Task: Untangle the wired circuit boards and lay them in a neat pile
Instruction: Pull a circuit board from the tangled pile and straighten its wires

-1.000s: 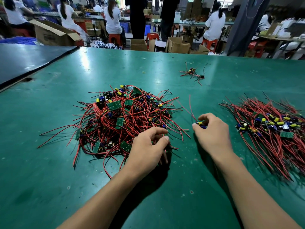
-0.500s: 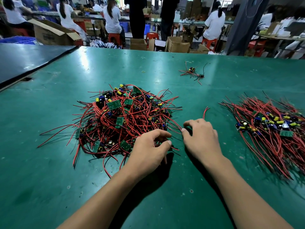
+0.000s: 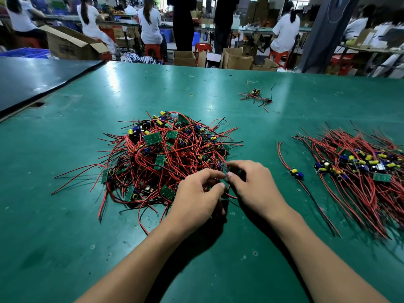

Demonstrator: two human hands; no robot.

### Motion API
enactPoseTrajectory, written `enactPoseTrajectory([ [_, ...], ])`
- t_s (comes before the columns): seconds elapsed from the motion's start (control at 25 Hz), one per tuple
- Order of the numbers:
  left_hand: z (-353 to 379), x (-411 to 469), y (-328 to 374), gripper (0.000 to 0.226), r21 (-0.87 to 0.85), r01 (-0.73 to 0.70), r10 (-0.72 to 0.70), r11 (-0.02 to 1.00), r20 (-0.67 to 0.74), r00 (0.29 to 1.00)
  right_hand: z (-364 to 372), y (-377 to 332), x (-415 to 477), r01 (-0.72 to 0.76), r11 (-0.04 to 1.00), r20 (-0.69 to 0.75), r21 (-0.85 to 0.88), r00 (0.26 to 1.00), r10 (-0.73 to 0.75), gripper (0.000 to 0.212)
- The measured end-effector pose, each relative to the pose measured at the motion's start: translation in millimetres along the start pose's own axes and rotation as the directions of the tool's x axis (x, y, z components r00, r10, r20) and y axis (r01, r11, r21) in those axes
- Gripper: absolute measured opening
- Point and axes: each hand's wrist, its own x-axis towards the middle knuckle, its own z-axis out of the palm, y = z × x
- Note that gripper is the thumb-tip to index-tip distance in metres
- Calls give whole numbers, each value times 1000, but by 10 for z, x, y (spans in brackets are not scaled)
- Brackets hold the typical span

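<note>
A tangled heap of small green circuit boards (image 3: pixel 161 154) with red and black wires lies in the middle of the green table (image 3: pixel 65 237). To the right is a straighter pile of boards (image 3: pixel 360 169), wires fanned out. One single board (image 3: pixel 296 173) lies just left of that pile, its wires stretched along the table. My left hand (image 3: pixel 196 200) and my right hand (image 3: pixel 253 184) meet at the heap's near right edge. Both pinch wires there, fingertips almost touching. What lies under the right fingers is hidden.
A small loose bunch of wired boards (image 3: pixel 255 96) lies far back, with a rubber band (image 3: pixel 191 94) left of it. A dark tabletop (image 3: pixel 39 77) adjoins at the far left. Cardboard boxes (image 3: pixel 237 60) and seated people are beyond the far edge.
My right hand let go of the single board beside the right pile and moved left to the heap. My left hand stayed at the heap's edge, fingers now closed on wires.
</note>
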Motion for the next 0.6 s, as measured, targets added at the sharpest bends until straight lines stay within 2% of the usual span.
enactPoseTrajectory([
  [0.16,9,-7,5,19,-81,39,-37,996,16,999,-72,4,31,-133,920,56,369,991,120,25],
  [0.24,19,2,7,23,-107,50,-48,993,18,999,-114,-36,45,-215,731,113,648,976,187,20],
  [0.32,29,5,13,25,-124,60,-58,990,21,998,-186,-61,54,-315,485,223,816,945,239,18],
  [0.36,31,6,14,23,-132,64,-61,989,23,998,-231,-56,63,-363,403,288,840,928,235,18],
  [0.44,33,14,12,20,-141,62,-60,988,23,998,-302,-34,63,-442,323,415,837,897,153,25],
  [0.6,26,32,7,21,-190,47,-44,981,21,999,-349,-19,17,-541,325,582,776,812,-37,44],
])
